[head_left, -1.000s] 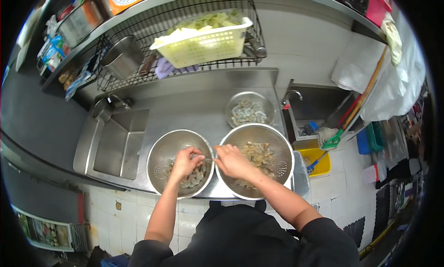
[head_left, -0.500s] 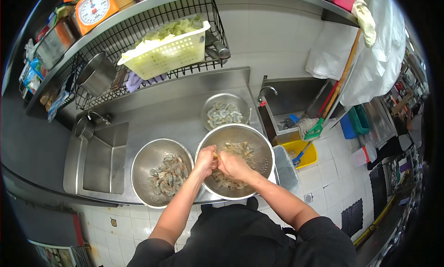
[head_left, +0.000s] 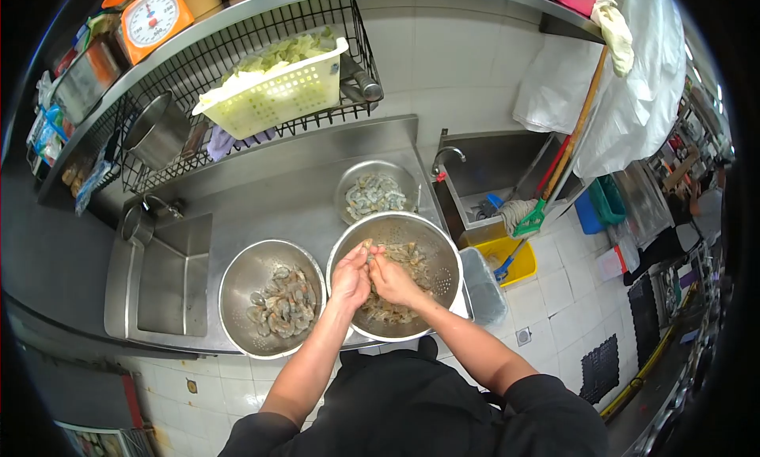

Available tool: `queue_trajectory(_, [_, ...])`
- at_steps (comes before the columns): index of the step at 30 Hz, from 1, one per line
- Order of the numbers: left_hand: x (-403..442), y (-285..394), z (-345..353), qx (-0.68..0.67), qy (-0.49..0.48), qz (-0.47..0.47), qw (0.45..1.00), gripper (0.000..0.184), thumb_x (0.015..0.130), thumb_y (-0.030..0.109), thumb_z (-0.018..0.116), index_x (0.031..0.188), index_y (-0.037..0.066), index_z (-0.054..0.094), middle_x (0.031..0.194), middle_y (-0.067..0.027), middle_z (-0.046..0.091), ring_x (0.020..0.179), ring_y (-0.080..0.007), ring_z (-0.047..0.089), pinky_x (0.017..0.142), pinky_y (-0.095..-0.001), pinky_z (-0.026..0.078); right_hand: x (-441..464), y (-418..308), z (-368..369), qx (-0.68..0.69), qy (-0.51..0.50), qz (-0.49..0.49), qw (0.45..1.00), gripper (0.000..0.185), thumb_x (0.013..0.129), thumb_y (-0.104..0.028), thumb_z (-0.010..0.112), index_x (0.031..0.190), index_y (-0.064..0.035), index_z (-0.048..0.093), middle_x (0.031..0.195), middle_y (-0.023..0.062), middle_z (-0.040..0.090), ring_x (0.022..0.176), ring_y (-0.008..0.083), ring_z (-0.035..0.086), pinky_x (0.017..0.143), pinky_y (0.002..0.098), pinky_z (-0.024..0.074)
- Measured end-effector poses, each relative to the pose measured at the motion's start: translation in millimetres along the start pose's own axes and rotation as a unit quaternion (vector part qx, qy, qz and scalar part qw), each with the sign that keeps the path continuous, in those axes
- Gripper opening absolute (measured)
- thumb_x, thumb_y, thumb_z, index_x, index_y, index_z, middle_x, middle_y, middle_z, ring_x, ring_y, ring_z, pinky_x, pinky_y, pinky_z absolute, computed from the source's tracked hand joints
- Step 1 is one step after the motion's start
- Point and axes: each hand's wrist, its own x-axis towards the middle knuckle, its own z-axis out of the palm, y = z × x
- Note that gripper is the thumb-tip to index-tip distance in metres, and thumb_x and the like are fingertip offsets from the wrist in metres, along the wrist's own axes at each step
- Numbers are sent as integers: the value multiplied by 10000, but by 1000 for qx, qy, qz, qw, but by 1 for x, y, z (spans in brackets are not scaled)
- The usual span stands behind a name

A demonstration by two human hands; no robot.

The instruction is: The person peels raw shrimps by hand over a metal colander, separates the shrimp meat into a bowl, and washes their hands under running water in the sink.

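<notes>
My left hand (head_left: 351, 280) and my right hand (head_left: 393, 281) meet above a large perforated metal colander (head_left: 447, 255). Both pinch a small shrimp (head_left: 368, 246) between their fingertips, mostly hidden by the fingers. Brownish shrimp shells and heads (head_left: 396, 308) lie inside that colander. To the left, a second colander (head_left: 236, 287) contains a heap of grey shrimp (head_left: 285, 303) in their shells. Behind my hands, a smaller metal bowl (head_left: 348, 176) holds pale, peeled-looking shrimp (head_left: 374, 196).
A steel sink (head_left: 170, 287) is set into the counter's left end. Above hangs a wire rack with a basket of leafy greens (head_left: 273, 97). On the right are a clear plastic tub (head_left: 484, 287), a yellow bucket (head_left: 522, 271) and a mop sink (head_left: 507, 172).
My fingers have shifted from a tighter, closed grip to fingertips pointing up around the shrimp. The whole view has moved slightly.
</notes>
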Motion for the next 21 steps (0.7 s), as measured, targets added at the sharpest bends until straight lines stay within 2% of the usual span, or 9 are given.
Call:
queue_trajectory(5, [2, 2, -10, -40, 13, -17, 999, 173, 981, 47, 478, 1107, -26, 573, 1016, -129, 634, 1088, -273, 600, 988, -367, 478, 0, -5, 6, 28, 29, -9, 999, 226, 919, -153, 473, 950, 58, 545, 776, 288, 609, 762, 455, 625, 674, 488, 485])
queue_trajectory(10, [2, 12, -14, -7, 107, -36, 994, 171, 960, 44, 530, 1114, -18, 566, 1005, -108, 647, 941, -223, 640, 854, -339, 533, -6, -21, -20, 6, -36, 14, 999, 222, 901, -142, 481, 887, 65, 561, 735, 280, 604, 724, 449, 624, 669, 490, 486])
queue_trajectory(13, [3, 17, -19, 70, 118, -47, 989, 290, 941, 35, 557, 1218, -47, 526, 1031, -114, 653, 888, -178, 634, 755, -292, 518, -15, -2, -29, -78, -64, 10, 995, 235, 910, -162, 498, 884, 55, 582, 762, 283, 614, 757, 451, 621, 696, 501, 482])
queue_trajectory(14, [3, 18, -19, 68, 119, -45, 990, 290, 941, 35, 557, 1218, -47, 526, 1031, -114, 653, 888, -178, 634, 755, -292, 518, -17, 5, -34, -207, -98, -6, 973, 226, 903, -168, 526, 872, 46, 590, 768, 275, 616, 762, 445, 621, 695, 488, 481])
queue_trajectory(15, [2, 19, -18, 141, 98, -52, 984, 285, 936, 16, 542, 1212, -54, 538, 1046, -123, 658, 880, -166, 639, 762, -283, 526, -17, 6, -35, -331, -129, -22, 934, 219, 896, -174, 554, 861, 37, 598, 775, 268, 618, 767, 440, 621, 695, 475, 481])
queue_trajectory(16, [0, 20, -17, 214, 75, -61, 972, 282, 931, -3, 526, 1206, -60, 549, 1061, -133, 662, 871, -154, 645, 770, -275, 534, -17, 6, -33, -330, -129, -21, 935, 219, 896, -174, 554, 861, 37, 598, 775, 268, 618, 767, 440, 621, 695, 475, 481])
queue_trajectory(18, [-2, 19, -13, 267, 52, -50, 961, 292, 921, -14, 525, 1207, -69, 555, 1036, -133, 673, 848, -144, 648, 756, -266, 533, -8, 5, -30, -184, 45, -62, 980, 214, 920, -159, 537, 861, 33, 613, 803, 272, 627, 787, 445, 621, 721, 480, 485])
queue_trajectory(19, [-4, 17, -10, 318, 31, -39, 947, 302, 912, -26, 523, 1208, -78, 561, 1011, -133, 683, 825, -133, 652, 743, -256, 532, -3, 3, -30, -184, 47, -60, 980, 214, 920, -159, 537, 861, 33, 613, 803, 272, 627, 787, 445, 621, 721, 480, 485])
queue_trajectory(21, [-8, 11, -4, 342, 35, -19, 939, 275, 905, -28, 538, 1170, -78, 587, 958, -122, 691, 794, -126, 654, 728, -252, 530, 7, -2, -30, -43, 29, -32, 998, 190, 926, -125, 527, 855, 37, 597, 839, 283, 618, 820, 450, 611, 729, 487, 476])
